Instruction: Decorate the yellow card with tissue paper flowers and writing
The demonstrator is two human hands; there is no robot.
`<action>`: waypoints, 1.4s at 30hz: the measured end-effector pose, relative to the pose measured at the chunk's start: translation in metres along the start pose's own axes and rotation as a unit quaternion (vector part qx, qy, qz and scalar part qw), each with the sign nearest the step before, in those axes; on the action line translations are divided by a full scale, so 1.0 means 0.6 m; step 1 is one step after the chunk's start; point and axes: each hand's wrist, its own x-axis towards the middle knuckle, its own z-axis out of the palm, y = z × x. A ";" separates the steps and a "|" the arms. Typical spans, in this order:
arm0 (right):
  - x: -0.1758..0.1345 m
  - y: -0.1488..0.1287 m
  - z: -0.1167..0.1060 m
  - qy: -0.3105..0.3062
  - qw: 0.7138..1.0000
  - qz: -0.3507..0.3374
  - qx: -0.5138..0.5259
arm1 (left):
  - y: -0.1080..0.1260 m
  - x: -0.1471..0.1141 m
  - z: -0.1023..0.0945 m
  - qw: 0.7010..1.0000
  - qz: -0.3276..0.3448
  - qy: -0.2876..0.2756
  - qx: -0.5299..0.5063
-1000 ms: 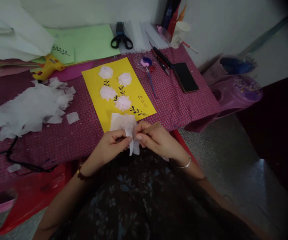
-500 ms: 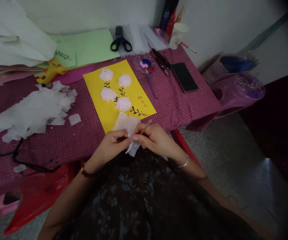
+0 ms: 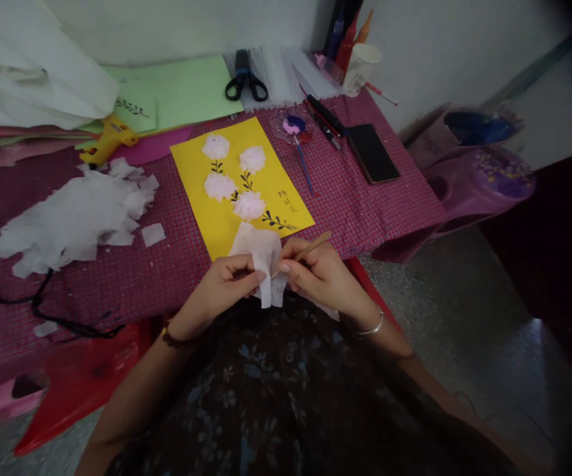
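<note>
Head view: just off the near edge of the yellow sheet [image 3: 206, 221], the left hand [image 3: 216, 287] pinches white tissue [image 3: 260, 244] between thumb and bent fingers, the upper part of the tissue overlapping that edge in view. Also at the sheet's near edge, the right hand [image 3: 323, 281] has its fingers curled together round a wooden stick [image 3: 318, 244], slanted like a pen, its lower end at the tissue; whether they grip tissue too, I cannot tell. Both hands angle inward, almost meeting. Left of the sheet, a pile of tissue squares [image 3: 72, 211] covers part of the bench [image 3: 166, 284].
</note>
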 end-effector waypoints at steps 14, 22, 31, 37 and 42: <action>-0.003 -0.009 0.008 -0.058 0.998 -0.001 -0.015 | -0.027 0.005 -0.006 0.998 -0.024 0.041 -0.052; -0.010 -0.020 -0.008 0.024 0.999 -0.010 0.036 | -0.016 0.000 -0.018 0.997 -0.014 -0.016 -0.079; -0.015 -0.026 -0.005 -0.035 0.995 -0.017 0.093 | -0.026 0.001 -0.011 0.996 -0.007 0.015 -0.087; -0.012 -0.032 -0.002 -0.060 0.997 -0.013 0.035 | -0.030 0.004 -0.009 0.994 -0.011 0.020 -0.107; -0.012 -0.026 -0.003 -0.045 0.998 -0.022 0.034 | -0.030 0.005 -0.011 0.993 -0.020 0.017 -0.114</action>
